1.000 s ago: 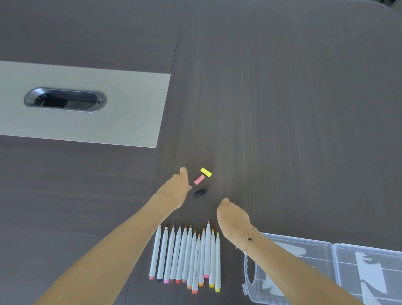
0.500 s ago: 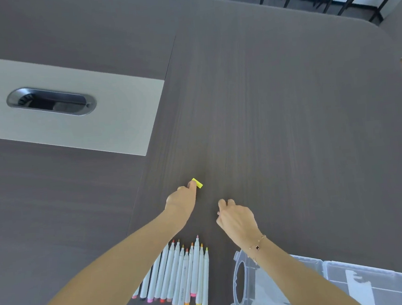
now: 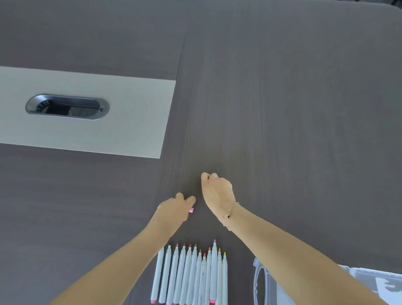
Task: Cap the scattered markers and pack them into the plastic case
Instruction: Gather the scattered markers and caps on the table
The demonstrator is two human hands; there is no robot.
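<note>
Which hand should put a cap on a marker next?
Probably the left hand: a pink cap peeks out of its curled fingers, and it is nearer the uncapped markers. The right hand is curled farther away; what it holds is hidden.

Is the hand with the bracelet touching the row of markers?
Apart. The head view shows the right hand up the table from the markers, with bare dark tabletop between them.

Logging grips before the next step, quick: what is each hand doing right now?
Left hand: curled, holding a pink cap.
Right hand: fingers curled; whether it holds anything cannot be told.
</note>
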